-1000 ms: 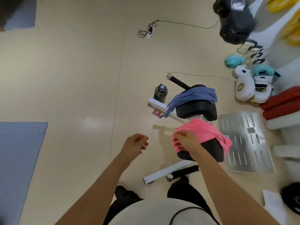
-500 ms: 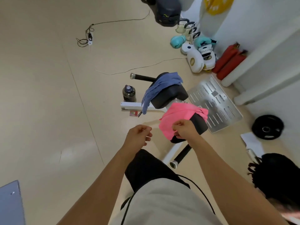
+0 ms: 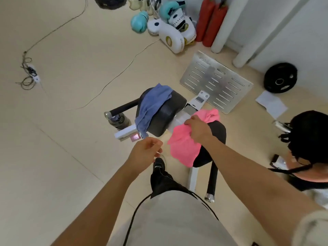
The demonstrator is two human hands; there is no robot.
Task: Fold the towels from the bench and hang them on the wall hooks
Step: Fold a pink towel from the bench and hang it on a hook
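**Head view: one hand on the pink towel at a gym bench**

Head view, looking down: the right hand [image 3: 196, 129] rests on top of a pink towel [image 3: 184, 148], its fingers curled into the cloth and gripping a fold. The left hand [image 3: 144, 153] hangs in the air just left of the towel, fingers loosely bent and holding nothing; whether its fingertips touch the cloth cannot be told.

The pink towel is draped over the nearer black pad of a bench [image 3: 217, 132], one end hanging off the pad's front edge. A blue towel [image 3: 152, 103] lies over the farther pad, trailing down its left side, well clear of both hands.

The bench stands on a pale beige floor [image 3: 62, 139]. A dark water bottle [image 3: 118, 120] sits just beside its white base. Beyond it lie a slotted metal plate [image 3: 215, 80], a black weight plate [image 3: 280, 78], two red cylinders [image 3: 211, 20], white and teal boxing gloves [image 3: 170, 32] and a loose cable [image 3: 110, 80]. A second person [image 3: 308, 139] crouches at the right edge.
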